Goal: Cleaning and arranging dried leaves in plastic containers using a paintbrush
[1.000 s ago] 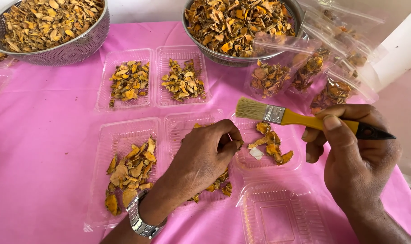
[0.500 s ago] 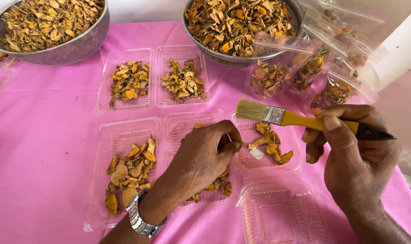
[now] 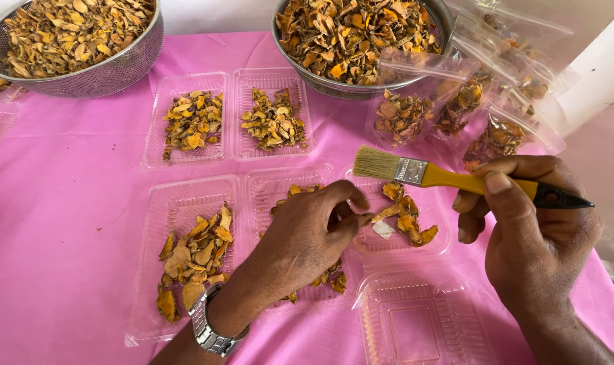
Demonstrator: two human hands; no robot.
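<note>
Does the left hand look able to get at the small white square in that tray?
Probably yes: the left hand rests right beside the white square, fingertips nearly touching it, with nothing covering it in the tray.

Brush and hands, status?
Right hand holds brush above tray. Left hand pinches a dried slice at its edge. Nothing in the way.

Your left hand covers most of the middle clear tray, so you cannot see how many dried pieces lie beneath it. Behind that tray, both metal bowls are cut off by the top edge. To its right, the contents of the stacked clear bags blur together, and your right forearm runs off the bottom edge.
</note>
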